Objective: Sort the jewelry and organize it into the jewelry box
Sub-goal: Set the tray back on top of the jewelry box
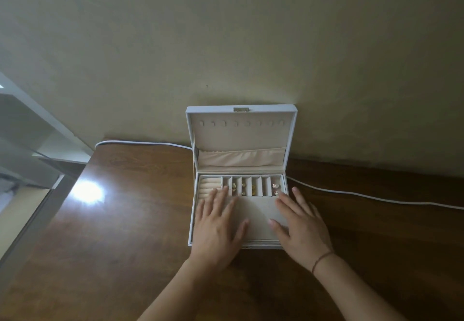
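Observation:
A white jewelry box (pixel 190 222) stands open on the wooden table, its lid (pixel 241 136) leaning upright against the wall. A row of small compartments at the back of the tray holds gold jewelry pieces (pixel 253 189) and clear earrings (pixel 275 188). Ring rolls (pixel 207 187) fill the back left corner. My left hand (pixel 218 225) lies flat with fingers spread over the tray's left half. My right hand (pixel 298 222) lies flat over the right half, a thin cord bracelet on its wrist. Both hold nothing.
The wooden table (pixel 120 220) meets a beige wall close behind the box. A white cable (pixel 376 197) runs along the table's back edge on both sides of the box. The table's left edge drops off to the floor.

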### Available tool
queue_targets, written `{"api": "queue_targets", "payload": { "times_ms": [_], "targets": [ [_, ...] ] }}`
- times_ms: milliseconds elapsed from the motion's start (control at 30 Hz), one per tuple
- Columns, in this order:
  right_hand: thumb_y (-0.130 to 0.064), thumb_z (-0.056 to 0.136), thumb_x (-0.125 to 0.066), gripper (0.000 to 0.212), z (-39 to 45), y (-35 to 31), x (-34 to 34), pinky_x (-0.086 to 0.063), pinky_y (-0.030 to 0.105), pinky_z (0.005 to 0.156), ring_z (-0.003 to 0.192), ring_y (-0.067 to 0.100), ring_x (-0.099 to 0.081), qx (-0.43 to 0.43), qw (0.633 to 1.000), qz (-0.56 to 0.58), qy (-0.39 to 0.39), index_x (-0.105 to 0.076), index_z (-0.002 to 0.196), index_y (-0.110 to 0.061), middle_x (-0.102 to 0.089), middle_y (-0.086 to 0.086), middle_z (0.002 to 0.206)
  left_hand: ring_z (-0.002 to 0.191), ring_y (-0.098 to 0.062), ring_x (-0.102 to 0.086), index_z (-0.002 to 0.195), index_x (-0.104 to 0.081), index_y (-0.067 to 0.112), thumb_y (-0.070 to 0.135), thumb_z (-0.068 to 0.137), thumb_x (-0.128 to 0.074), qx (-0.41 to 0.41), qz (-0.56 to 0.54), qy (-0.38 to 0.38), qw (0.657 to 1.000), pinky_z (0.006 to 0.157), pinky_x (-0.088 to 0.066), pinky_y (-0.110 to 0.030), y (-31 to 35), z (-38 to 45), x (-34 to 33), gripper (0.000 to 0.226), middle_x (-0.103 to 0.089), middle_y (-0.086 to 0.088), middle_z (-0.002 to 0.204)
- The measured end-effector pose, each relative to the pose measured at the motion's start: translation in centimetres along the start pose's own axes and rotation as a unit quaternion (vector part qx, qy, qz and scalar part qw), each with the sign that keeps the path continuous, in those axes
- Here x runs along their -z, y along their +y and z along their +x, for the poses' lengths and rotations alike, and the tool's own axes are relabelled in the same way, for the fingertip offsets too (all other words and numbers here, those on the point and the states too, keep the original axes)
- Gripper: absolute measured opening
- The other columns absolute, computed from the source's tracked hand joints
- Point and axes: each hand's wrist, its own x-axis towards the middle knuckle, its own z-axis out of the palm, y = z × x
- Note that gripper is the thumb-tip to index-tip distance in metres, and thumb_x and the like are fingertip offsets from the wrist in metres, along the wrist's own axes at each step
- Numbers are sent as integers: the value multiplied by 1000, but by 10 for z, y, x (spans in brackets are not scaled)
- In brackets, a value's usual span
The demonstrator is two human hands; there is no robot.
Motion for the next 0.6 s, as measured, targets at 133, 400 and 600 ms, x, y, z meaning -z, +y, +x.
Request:
{"api": "queue_targets", "payload": {
  "times_ms": [133, 400, 600],
  "targets": [
    [-51, 94, -44, 52, 29, 1, 35, -32, 38, 115, 139, 12, -34, -77, 948, 274, 145, -48, 139, -26, -45, -7, 147, 144, -20, -27, 148, -39, 20, 55, 93, -42, 108, -207, 233, 944, 118, -24, -43, -16, 36, 39, 65, -35, -4, 156],
    [-69, 90, -18, 69, 79, -13, 119, -28, 24, 102, 128, 4, -41, -84, 848, 516, 83, -42, 142, -31, -48, -17, 134, 119, -1, -53, 126, -54, 51, 85, 80, -26, 186, -532, 66, 823, 97, -35, -27, -26, 93, 127, 63, -59, 18, 131],
    [-61, 93, -28, 54, -11, -31, 103, -49, 39, 91, 99, 26, -61, -134, 849, 473, 190, -69, 90, -26, -70, 7, 97, 77, -5, -53, 91, -63, 8, 68, 84, -35, 224, -466, 259, 816, 73, -41, -25, -17, 24, 101, 67, -62, -2, 84]
  ]
}}
